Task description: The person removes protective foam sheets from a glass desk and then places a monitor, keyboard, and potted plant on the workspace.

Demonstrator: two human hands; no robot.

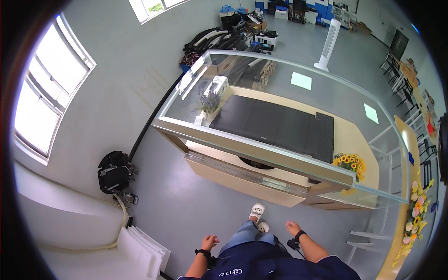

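My left hand (209, 242) hangs low in front of my body, fingers loosely curled in with nothing in them. Out to the other side, my right hand (293, 228) is also curled and holds nothing that shows. Each wrist has a black band, and a small black device (293, 243) sits at the right one. Ahead of both hands, and touched by neither, stands a glass-topped display counter (261, 145). Inside lies a long black panelled mat (266, 122) with a black keyboard-like piece (325, 137) at its right end.
In the counter are a purple potted plant (210, 101), a white box (218, 85) and sunflowers (350, 163). A black backpack-like bundle (114, 172) lies by the left wall. White boards (144, 247) lean at lower left. Hoses (214, 37) and a tower fan (329, 44) stand beyond.
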